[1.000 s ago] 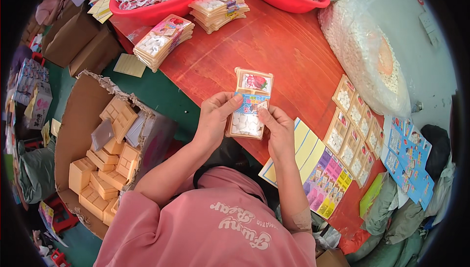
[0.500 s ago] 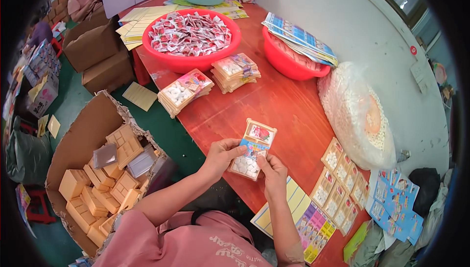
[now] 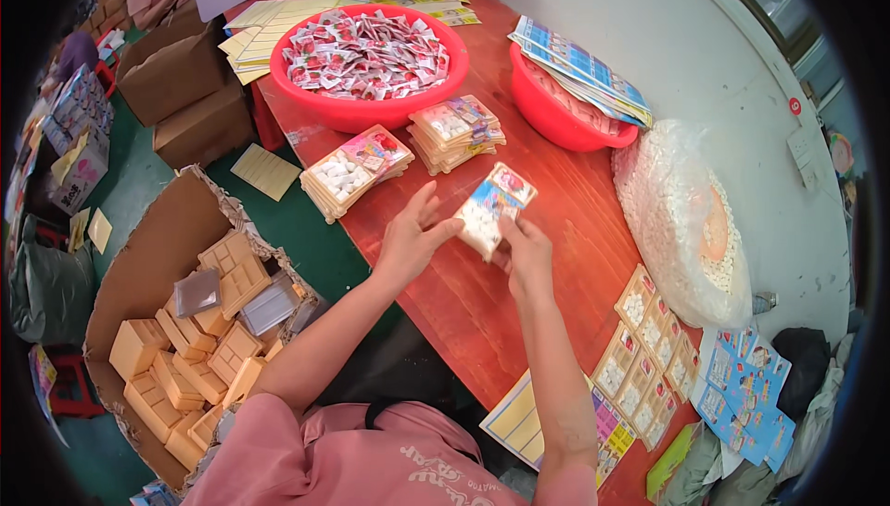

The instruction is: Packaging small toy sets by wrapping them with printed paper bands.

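Note:
A small beige plastic tray (image 3: 491,207) is tilted up above the red table, with white pieces, a blue printed card and a red-and-white sachet in its sections. My right hand (image 3: 528,260) grips it at the near right edge, thumb on top. My left hand (image 3: 408,237) has its fingers spread, its thumb at the tray's left edge; whether it touches cannot be told. Just beyond are two stacks of similar filled trays, a left stack (image 3: 357,177) and a right stack (image 3: 454,140). More filled trays (image 3: 640,353) lie in rows at the right.
A red basin (image 3: 371,118) holds sachets; another red basin (image 3: 567,132) has printed sheets on top. A clear bag (image 3: 686,218) of white pieces leans by the wall. At left stands a torn cardboard box (image 3: 153,269) of beige trays. Blue printed cards (image 3: 742,395) lie at right.
Both hands have moved farther out over the table, bringing the filled tray up toward the stacks. My left hand has loosened its hold and spread its fingers; my right hand keeps the tray.

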`<act>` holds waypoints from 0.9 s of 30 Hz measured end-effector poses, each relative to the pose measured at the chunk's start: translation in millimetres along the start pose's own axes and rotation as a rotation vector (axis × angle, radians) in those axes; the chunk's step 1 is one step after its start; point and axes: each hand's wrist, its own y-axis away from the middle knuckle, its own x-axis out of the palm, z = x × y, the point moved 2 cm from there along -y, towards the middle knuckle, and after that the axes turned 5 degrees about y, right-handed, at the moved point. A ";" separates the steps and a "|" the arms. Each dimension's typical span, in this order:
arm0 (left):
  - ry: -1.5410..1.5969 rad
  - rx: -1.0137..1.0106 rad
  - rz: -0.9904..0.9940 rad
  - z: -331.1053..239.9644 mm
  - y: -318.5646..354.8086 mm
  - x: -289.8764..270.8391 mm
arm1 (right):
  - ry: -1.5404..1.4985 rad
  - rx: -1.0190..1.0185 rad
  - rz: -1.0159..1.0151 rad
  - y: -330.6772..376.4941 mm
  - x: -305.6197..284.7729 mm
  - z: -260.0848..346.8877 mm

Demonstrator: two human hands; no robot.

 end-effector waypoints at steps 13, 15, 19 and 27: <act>-0.212 0.006 0.051 -12.5 21.2 -4.4 | 0.438 -0.064 -0.074 -58.0 1.1 11.3; -0.237 0.041 0.051 -13.4 26.7 1.5 | 0.955 -0.059 -0.054 -47.4 -12.8 24.7; -0.384 0.243 0.221 -26.6 45.2 35.2 | 0.775 -0.206 -0.131 8.8 -58.3 28.5; -0.678 0.604 0.790 -18.2 106.8 147.8 | 0.851 -0.279 -0.236 153.2 -179.2 19.6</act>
